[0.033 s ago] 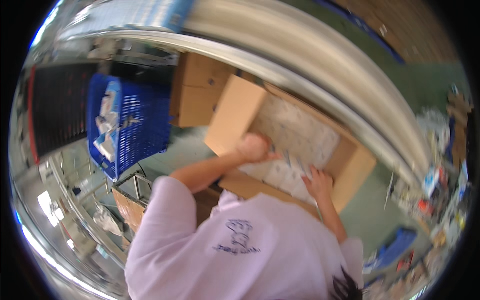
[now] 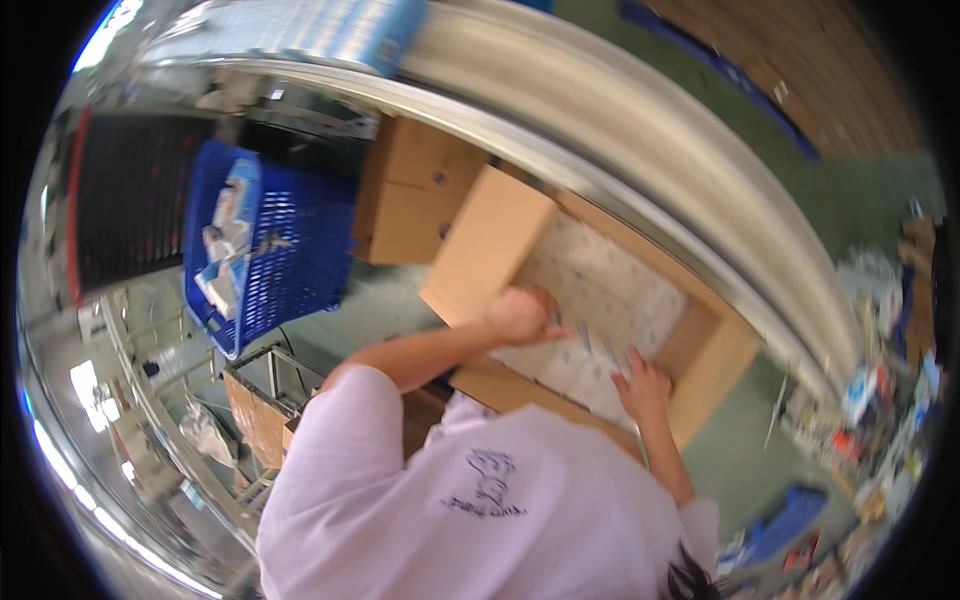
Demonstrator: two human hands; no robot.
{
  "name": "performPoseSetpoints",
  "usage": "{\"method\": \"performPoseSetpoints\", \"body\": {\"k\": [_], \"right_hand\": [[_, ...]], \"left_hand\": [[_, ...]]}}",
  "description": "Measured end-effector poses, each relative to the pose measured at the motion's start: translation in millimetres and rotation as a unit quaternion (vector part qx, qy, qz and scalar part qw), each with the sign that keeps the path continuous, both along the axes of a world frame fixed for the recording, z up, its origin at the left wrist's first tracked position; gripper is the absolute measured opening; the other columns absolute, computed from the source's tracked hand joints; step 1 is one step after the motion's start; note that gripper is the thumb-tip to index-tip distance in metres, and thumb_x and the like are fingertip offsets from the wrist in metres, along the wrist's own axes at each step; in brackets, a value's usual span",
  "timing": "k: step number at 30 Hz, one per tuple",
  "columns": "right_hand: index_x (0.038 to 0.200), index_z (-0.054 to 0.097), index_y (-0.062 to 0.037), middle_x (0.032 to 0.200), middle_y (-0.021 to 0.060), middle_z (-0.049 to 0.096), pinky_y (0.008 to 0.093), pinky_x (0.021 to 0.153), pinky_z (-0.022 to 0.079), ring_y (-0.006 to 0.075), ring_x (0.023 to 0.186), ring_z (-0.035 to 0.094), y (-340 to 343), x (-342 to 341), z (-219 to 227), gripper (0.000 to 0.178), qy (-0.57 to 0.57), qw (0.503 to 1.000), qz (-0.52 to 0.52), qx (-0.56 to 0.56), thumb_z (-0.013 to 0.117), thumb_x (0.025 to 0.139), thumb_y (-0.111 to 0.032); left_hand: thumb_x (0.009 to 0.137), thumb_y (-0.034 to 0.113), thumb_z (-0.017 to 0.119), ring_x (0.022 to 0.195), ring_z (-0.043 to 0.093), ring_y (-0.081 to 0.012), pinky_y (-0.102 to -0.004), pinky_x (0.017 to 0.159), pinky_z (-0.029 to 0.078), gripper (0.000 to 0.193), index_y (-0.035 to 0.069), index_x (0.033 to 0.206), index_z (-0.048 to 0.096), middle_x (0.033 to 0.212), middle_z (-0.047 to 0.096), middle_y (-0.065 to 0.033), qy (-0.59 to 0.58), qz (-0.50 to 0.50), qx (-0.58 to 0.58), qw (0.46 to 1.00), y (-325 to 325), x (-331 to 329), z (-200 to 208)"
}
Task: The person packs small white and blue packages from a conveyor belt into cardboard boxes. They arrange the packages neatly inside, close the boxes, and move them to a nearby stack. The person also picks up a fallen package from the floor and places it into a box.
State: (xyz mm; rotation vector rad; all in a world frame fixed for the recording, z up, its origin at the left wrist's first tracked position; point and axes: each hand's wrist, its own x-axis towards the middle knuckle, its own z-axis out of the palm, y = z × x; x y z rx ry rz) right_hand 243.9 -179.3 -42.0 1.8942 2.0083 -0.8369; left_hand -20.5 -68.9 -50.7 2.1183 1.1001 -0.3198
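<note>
Brown cardboard box (image 2: 490, 240) stands right of a perforated blue plastic basket (image 2: 300, 240), flaps spread, presumably keeping white dark-specked packs (image 2: 612, 268) reachable; I cannot tell my curled left hand's (image 2: 522, 315) grip; my right hand (image 2: 646, 388) has fingers apart.

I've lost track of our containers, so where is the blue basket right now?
In the head view, the blue basket is left of centre, between the dark ribbed panel on its left and a brown cardboard box on its right.
</note>
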Motion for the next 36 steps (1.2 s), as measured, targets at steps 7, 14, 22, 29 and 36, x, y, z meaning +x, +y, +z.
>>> {"method": "performPoseSetpoints", "body": {"k": [7,14,22,29,36], "right_hand": [[0.108,0.057,-0.0002,0.095,0.0161,0.060,0.0406,0.076,0.044,0.0334,0.088,0.056,135.0,-10.8,114.5,0.053,0.297,0.880,0.063,0.366,0.036,0.090,-0.046],[0.100,0.058,0.0002,0.086,0.0132,0.060,0.0349,0.072,0.045,0.0267,0.079,0.059,229.4,13.9,87.2,0.022,0.139,0.924,-0.123,0.334,0.052,0.088,-0.016],[0.092,0.060,-0.0016,0.081,0.0117,0.061,0.0318,0.066,0.046,0.0246,0.071,0.059,225.1,8.5,91.3,0.013,0.138,0.911,-0.156,0.355,0.058,0.084,-0.011],[0.112,0.055,-0.0074,0.092,0.0138,0.063,0.0332,0.069,0.047,0.0251,0.082,0.061,226.0,7.5,85.1,0.031,0.120,0.940,-0.110,0.298,0.060,0.082,-0.015],[0.111,0.039,0.0111,0.100,0.0275,0.059,0.0361,0.080,0.046,0.0314,0.094,0.060,262.1,21.4,83.3,0.080,0.171,0.891,-0.367,0.203,0.065,0.072,-0.054]], "left_hand": [[0.074,0.015,0.068,0.065,0.057,-0.0249,-0.0329,0.057,0.046,0.013,0.005,0.080,0.060,0.072,0.058,-0.0106,-0.209,0.246,0.329,0.887,133.5,-109.1,91.9],[0.075,0.017,0.064,0.098,0.053,-0.0317,-0.0385,0.083,0.043,0.023,0.008,0.096,0.061,0.103,0.058,-0.0115,0.037,0.386,0.598,0.702,294.9,-322.6,117.0],[0.069,0.072,0.052,0.104,0.056,-0.0309,-0.0391,0.086,0.043,0.088,-0.003,0.115,0.054,0.107,0.059,-0.0207,0.194,0.503,0.381,0.752,395.0,-349.8,105.5],[0.062,0.068,0.063,0.080,0.063,-0.0216,-0.0310,0.073,0.049,0.086,-0.011,0.097,0.060,0.087,0.064,-0.0172,0.001,0.465,0.084,0.881,390.7,-259.5,114.4],[0.058,0.061,0.073,0.101,0.059,-0.0292,-0.0340,0.086,0.046,0.093,-0.009,0.113,0.047,0.103,0.060,-0.0222,-0.124,0.313,0.112,0.935,269.2,-52.2,93.7]]}}
